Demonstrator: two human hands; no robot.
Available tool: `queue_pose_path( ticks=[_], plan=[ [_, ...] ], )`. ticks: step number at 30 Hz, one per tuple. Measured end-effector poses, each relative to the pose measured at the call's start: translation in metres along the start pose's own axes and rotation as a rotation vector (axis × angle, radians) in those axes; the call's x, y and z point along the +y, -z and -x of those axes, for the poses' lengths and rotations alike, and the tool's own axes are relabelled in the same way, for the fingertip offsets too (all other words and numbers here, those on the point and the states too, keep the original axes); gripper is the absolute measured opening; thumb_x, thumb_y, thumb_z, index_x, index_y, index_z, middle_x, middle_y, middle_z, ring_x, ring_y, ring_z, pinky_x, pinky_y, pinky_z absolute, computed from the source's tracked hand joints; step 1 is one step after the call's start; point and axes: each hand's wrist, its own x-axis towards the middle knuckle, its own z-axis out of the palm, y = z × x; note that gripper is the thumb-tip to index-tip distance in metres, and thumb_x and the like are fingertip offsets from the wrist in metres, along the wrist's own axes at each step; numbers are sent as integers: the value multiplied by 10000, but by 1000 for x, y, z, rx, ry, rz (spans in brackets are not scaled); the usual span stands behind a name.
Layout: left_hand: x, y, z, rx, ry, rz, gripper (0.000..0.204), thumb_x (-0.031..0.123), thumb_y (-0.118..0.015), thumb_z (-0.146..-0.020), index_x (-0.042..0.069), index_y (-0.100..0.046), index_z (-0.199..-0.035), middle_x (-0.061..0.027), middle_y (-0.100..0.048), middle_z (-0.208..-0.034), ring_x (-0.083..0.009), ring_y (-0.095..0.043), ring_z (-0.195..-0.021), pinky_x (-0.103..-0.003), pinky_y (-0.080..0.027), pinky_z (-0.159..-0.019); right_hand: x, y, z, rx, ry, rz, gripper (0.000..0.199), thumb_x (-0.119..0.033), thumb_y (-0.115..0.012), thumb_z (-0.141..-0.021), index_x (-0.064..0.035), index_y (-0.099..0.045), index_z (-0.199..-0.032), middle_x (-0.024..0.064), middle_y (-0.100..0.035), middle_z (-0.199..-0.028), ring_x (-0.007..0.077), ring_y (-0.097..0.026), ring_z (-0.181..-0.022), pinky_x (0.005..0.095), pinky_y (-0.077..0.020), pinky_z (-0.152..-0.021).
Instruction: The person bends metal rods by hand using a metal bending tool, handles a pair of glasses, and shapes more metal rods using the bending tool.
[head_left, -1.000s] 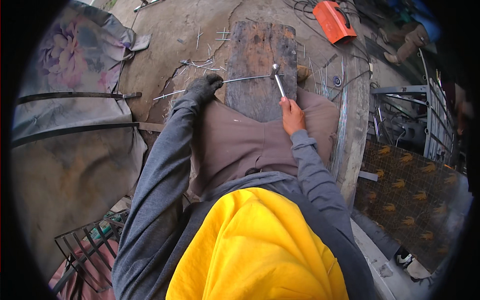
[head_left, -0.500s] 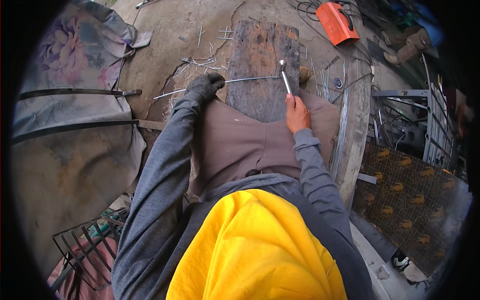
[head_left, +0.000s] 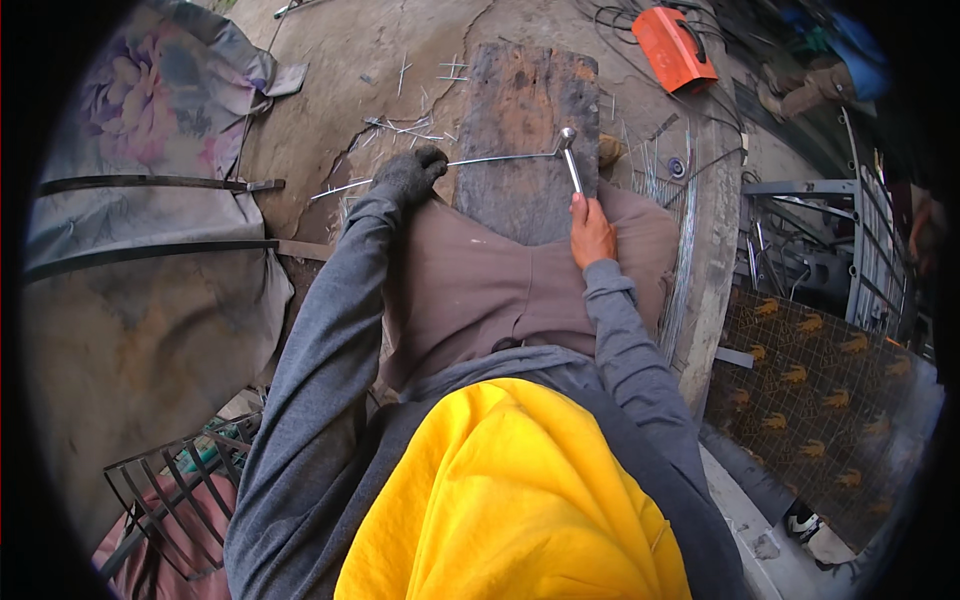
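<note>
My left hand (head_left: 411, 174), in a dark grey glove, is closed round a thin metal rod (head_left: 503, 158). The rod runs out past both sides of the glove, its right part lying across a weathered wooden plank (head_left: 520, 95). Near the plank's right edge the rod's tip meets a shiny steel bar tool (head_left: 573, 167) with a rounded head, perhaps a socket wrench. A short upward kink shows at that end. Bare and closed, my right hand (head_left: 594, 232) grips the tool's lower end above my right thigh.
Short cut rods (head_left: 405, 130) lie scattered left of the plank. Long thin rods (head_left: 684, 255) stretch along the right. An orange machine (head_left: 672, 50) with cables sits at the far right. A person's boot (head_left: 815, 88) shows beyond it. Draped cloth (head_left: 150, 320) hangs at left.
The tool's head has shifted slightly, and the rod's right end, straight before, now shows a short upward bend beside it. My left hand stays in place.
</note>
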Motion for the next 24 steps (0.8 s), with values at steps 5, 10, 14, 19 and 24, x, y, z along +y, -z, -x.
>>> queue_pose_path(
  ticks=[5,10,14,19,24],
  plan=[
    [-21,-7,-9,-48,16,80,318,354,-586,-915,170,-676,-1158,-116,-682,-1152,-325,-630,-1100,-438,-481,-936,-8,5,3,-6,75,-71,502,-539,-409,-998,-71,-589,-981,233,-677,-948,485,-612,-911,555,-460,-794],
    [-10,-2,-3,-49,-10,53,299,339,-606,-902,159,-684,-1127,-115,-690,-1123,-309,-643,-1074,-427,-488,-919,-39,19,16,94,152,-219,476,-500,-425,-1008,-56,-586,-950,219,-677,-913,471,-619,-882,544,-460,-778],
    [-10,-7,-9,-36,9,67,282,321,-621,-892,143,-688,-1100,-120,-691,-1108,-309,-647,-1057,-427,-493,-902,-16,2,3,-40,55,-6,456,-482,-424,-1014,-60,-576,-931,211,-678,-904,469,-618,-871,548,-454,-766],
    [0,0,-4,-34,-17,72,284,282,-640,-898,104,-684,-1115,-118,-704,-1081,-282,-663,-1030,-403,-500,-901,-23,4,16,33,88,-115,489,-512,-408,-1006,-58,-570,-925,232,-673,-912,506,-597,-885,577,-438,-780],
    [-5,-2,-5,-13,-8,47,291,247,-649,-910,67,-677,-1136,-122,-711,-1064,-258,-673,-1015,-381,-503,-910,-9,-5,5,-53,58,-5,505,-529,-397,-1003,-62,-584,-963,249,-669,-946,516,-590,-894,572,-449,-794]
  ],
)
